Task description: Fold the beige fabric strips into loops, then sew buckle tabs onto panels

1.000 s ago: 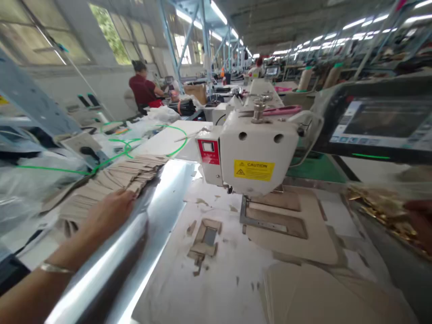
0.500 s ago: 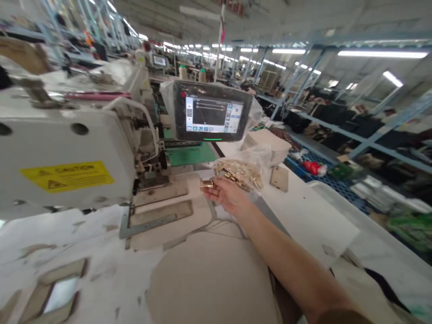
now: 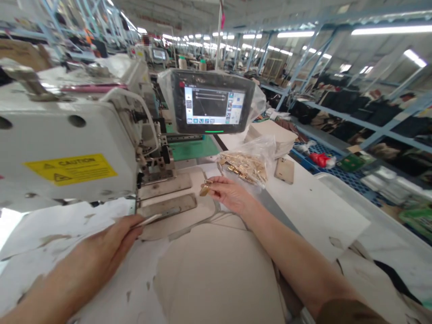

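My right hand (image 3: 232,195) pinches a small shiny gold metal fitting (image 3: 204,188) between thumb and fingers, just right of the clamp plates. My left hand (image 3: 123,234) is closed on the corner of a thin grey L-shaped metal plate (image 3: 151,219), whose long arm reaches over the front clamp plate (image 3: 189,202). Parallel behind it lies the rear clamp plate (image 3: 180,183). Under both plates is a beige panel (image 3: 202,211). The sewing machine head (image 3: 67,148) with its caution label stands at the left. A larger stack of beige panels (image 3: 219,270) lies in front.
A clear plastic bag (image 3: 248,164) of gold fittings sits beyond my right hand. A control screen (image 3: 212,105) stands behind it. Further right are a small beige piece (image 3: 284,171), stacked beige sheets (image 3: 276,135) and a blue crate (image 3: 354,193).
My left hand has come into view from the lower left and taken hold of the L-shaped plate. The gold fitting in my right hand has turned and hangs lower.
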`<control>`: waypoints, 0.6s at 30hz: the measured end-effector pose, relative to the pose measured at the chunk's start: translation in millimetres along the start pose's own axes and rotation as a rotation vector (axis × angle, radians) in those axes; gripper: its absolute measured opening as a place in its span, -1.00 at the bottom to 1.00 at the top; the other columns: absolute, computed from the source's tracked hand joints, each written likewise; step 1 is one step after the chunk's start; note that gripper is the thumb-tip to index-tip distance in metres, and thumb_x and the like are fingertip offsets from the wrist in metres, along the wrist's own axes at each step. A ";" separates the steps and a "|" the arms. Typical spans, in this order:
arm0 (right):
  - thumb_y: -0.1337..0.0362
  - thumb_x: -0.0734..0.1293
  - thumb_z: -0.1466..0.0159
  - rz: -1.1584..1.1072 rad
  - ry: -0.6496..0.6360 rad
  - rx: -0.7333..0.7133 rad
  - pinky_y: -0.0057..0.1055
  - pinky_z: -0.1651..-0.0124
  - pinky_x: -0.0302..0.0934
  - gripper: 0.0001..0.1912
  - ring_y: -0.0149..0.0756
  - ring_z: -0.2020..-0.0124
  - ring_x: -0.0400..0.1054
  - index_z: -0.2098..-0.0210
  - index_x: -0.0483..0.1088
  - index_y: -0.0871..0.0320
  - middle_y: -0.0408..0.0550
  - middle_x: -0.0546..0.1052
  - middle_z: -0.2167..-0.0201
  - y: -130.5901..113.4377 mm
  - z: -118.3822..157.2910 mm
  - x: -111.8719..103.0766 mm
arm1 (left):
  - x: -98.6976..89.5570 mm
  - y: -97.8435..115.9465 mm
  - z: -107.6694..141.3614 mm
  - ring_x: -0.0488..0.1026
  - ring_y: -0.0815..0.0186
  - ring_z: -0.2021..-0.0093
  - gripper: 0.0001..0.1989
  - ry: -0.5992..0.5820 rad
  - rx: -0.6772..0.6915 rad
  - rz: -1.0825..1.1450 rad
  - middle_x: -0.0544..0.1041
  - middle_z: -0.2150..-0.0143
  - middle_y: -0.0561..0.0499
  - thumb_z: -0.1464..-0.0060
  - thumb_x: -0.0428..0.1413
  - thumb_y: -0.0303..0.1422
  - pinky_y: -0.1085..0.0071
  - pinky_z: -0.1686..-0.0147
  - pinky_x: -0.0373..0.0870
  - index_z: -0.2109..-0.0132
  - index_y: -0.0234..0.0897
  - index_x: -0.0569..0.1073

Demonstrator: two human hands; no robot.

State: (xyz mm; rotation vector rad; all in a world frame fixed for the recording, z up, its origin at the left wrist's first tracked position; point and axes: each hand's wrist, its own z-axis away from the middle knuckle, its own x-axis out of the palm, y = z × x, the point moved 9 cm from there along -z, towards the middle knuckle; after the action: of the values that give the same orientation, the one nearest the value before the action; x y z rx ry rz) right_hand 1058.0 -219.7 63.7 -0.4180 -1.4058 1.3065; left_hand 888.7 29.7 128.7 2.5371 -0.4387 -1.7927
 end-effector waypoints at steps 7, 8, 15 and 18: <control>0.28 0.53 -0.01 0.133 0.016 -0.090 -0.56 0.40 0.21 -0.79 -0.42 0.40 0.43 0.41 0.47 0.20 -0.11 0.58 0.44 -5.4 8.6 10.5 | 8.5 95.3 -52.6 0.61 0.25 0.46 -0.62 0.115 0.296 -0.185 0.66 0.31 -0.07 -0.42 -0.24 -0.33 0.41 0.50 0.46 0.02 -0.31 0.47; 0.26 0.51 -0.05 0.157 0.018 -0.099 -0.54 0.36 0.25 -0.80 -0.40 0.39 0.44 0.41 0.44 0.18 -0.12 0.57 0.45 -5.9 10.4 13.9 | 8.4 103.6 -57.4 0.60 0.23 0.48 -0.64 0.112 0.300 -0.248 0.65 0.31 -0.07 -0.40 -0.21 -0.37 0.40 0.54 0.43 0.02 -0.31 0.47; 0.29 0.23 -0.24 0.331 -0.002 0.075 -0.61 0.62 -0.10 -0.97 -0.44 0.64 0.20 0.34 0.23 0.07 -0.29 0.37 0.63 10.9 23.7 38.0 | 33.1 123.7 -85.5 0.62 0.02 0.42 -0.69 -0.254 0.133 -0.419 0.59 0.34 -0.10 -0.28 -0.17 -0.55 0.26 0.56 0.44 0.08 -0.25 0.45; 0.29 0.17 -0.29 0.424 -0.048 0.062 -0.59 0.60 -0.16 -0.93 -0.44 0.60 0.15 0.26 0.28 0.08 -0.27 0.34 0.58 7.2 27.3 44.1 | 46.9 115.1 -87.3 0.64 -0.06 0.35 -0.66 -0.423 0.030 -0.394 0.61 0.31 -0.16 -0.26 -0.21 -0.58 0.17 0.47 0.52 0.05 -0.29 0.42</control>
State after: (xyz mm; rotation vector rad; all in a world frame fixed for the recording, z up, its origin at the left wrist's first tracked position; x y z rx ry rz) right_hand 1017.6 -193.6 84.3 -0.6725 -1.3558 1.7059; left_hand 958.1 -105.3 134.5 2.3788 0.0501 -2.4888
